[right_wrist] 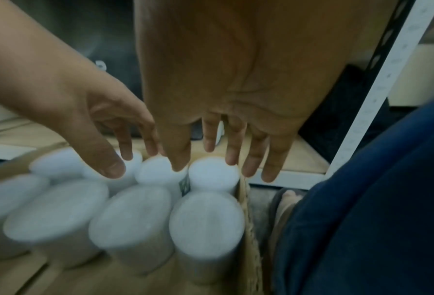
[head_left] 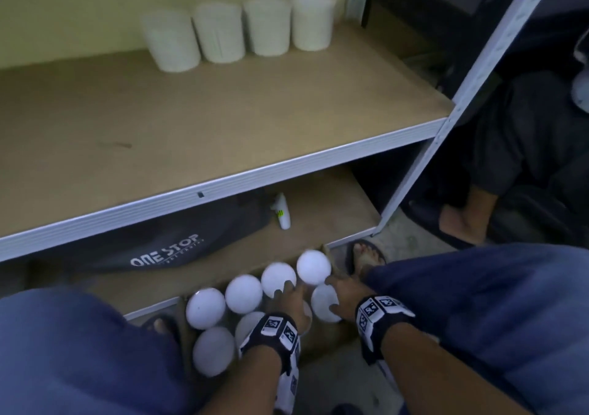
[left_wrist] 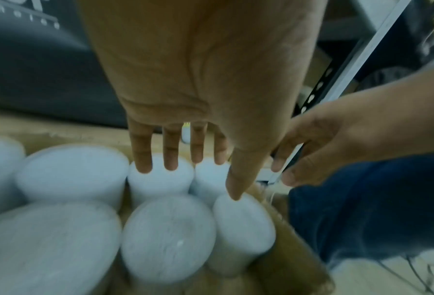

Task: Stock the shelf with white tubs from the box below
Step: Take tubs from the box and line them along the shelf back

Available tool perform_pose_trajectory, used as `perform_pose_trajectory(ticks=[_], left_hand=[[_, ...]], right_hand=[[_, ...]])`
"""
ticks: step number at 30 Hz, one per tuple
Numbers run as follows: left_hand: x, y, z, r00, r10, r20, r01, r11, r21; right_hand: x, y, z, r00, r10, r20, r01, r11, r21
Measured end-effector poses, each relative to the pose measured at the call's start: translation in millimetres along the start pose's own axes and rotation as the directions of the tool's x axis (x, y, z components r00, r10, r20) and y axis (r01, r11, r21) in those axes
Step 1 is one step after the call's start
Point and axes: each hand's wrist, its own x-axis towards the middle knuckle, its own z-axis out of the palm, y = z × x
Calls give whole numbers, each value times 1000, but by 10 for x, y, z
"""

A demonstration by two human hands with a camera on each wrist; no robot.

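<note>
Our knees in blue trousers (head_left: 497,315) fill the near edge of the head view, and between them, at six o'clock, sits the cardboard box (head_left: 328,335) on the floor, packed with upright white tubs (head_left: 243,293) whose round lids face up.

We have both hands down over the box. Our left hand (head_left: 288,299) hovers over the middle tubs; the left wrist view shows its fingers (left_wrist: 170,151) straight and slightly spread, tips just above or touching the lids, and blur keeps us from telling which. Its grip closes on nothing. Our right hand (head_left: 342,299) is at the box's three o'clock side, fingers (right_wrist: 255,159) straight and fanned, reaching past the corner tub (right_wrist: 212,173) and the box wall. It holds nothing either.

Up at twelve o'clock, four more white tubs (head_left: 267,27) stand in a row along the back of the brown shelf board (head_left: 223,118), against the yellow wall. Below that board, at about ten o'clock from the box, lies a dark bag (head_left: 165,242) printed ONE STOP, with a small white bottle (head_left: 282,212) lying beside it. Another person's sandalled foot (head_left: 459,220) shows at three o'clock beyond the white shelf post (head_left: 459,102).
</note>
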Motion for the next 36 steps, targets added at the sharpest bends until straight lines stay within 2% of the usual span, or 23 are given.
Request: perform_pose_trajectory(ticks=[6,8,10,13,17,21,27,32,36], left_hand=[[111,-122,426,995,-95,-31,97,994,56],[221,-157,539,988,-156,19,154,985,71],[340,-219,720,985,-174,8,173,982,70],[327,-174,694,989,-134,-68,142,982,126],[372,-157,699,982,-188,-36,191,975,112],[353,-188,657,986,-153,-68,159,982,98],[257,-189,463,996,-80,-28,80,997,4],[11,-79,89,993,-67,-96,58,994,-90],[-160,-20,-363,995,-60,-74,48,987,-156]], right_hand=[[333,9,387,999,-36,-25,32,990,-137],[415,-7,472,999,-47,-7,45,983,-178],[465,-52,477,999,-19,-32,12,977,-211],[682,57,702,997,13,-77,-26,986,-167],[716,49,819,996,4,-90,-19,985,-173],[571,-81,562,1000,-4,-11,2,985,-174],[347,-196,283,998,58,-16,-60,989,-136],[76,-337,-95,994,83,-73,-90,991,-96],[-220,-499,-451,981,108,-164,-127,985,-114]])
